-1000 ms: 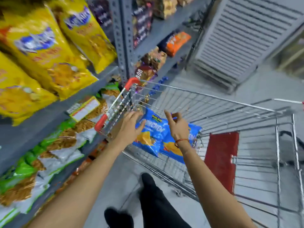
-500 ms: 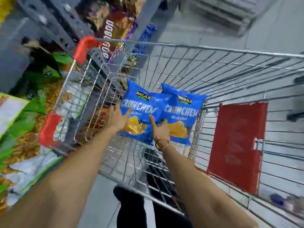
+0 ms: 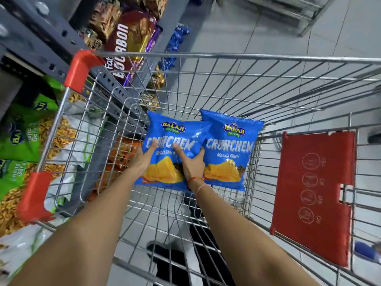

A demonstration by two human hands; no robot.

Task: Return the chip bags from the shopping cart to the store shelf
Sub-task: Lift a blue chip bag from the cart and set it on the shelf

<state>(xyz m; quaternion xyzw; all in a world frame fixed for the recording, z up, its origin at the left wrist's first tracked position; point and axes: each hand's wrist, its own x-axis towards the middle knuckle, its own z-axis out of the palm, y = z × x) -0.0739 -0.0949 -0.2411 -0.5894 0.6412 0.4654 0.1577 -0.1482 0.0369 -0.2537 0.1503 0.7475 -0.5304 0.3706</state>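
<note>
Two blue chip bags lie side by side in the wire shopping cart (image 3: 226, 55). The left blue bag (image 3: 171, 133) overlaps the right blue bag (image 3: 231, 145) a little. My left hand (image 3: 143, 156) grips the left bag's left edge, thumb on its front. My right hand (image 3: 191, 162) holds the same bag's right side, fingers spread over the print and tucked between the two bags. The right bag rests against the cart's inner wire divider, untouched apart from the back of my right hand beside it.
The grey store shelf (image 3: 47, 56) runs along the cart's left side with green snack bags (image 3: 22, 131), maroon biscuit packs (image 3: 132, 40) and small blue packets (image 3: 176, 38). A red child-seat flap (image 3: 313, 195) hangs at the right. My dark shoes show below the cart.
My view dropped from the shelf into the cart. Both hands went down from above the bags and closed on the left blue bag.
</note>
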